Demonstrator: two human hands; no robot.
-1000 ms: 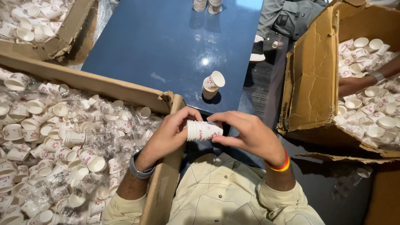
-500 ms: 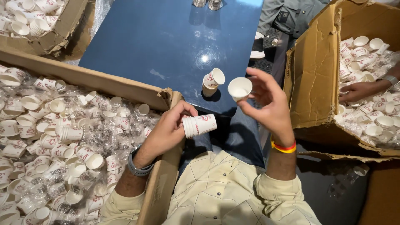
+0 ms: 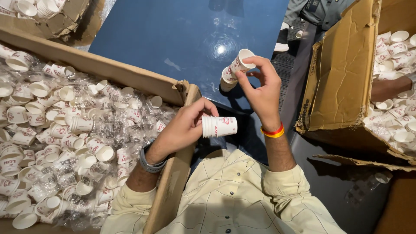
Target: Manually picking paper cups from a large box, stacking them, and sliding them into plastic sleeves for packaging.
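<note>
My left hand grips a short stack of white paper cups with red print, lying sideways above my lap. My right hand is raised over the blue table and pinches a single paper cup at its rim. That cup touches the top of a small leaning stack of cups standing on the table. A watch is on my left wrist, a red and yellow band on my right.
A big cardboard box at the left is full of loose cups in clear wrap. Another open box of cups stands at the right, where another person's hand reaches in. Someone stands beyond the table.
My hands were together on the stack. The right hand pulled one cup off and carried it up and forward to the stack on the table. The left hand kept the rest.
</note>
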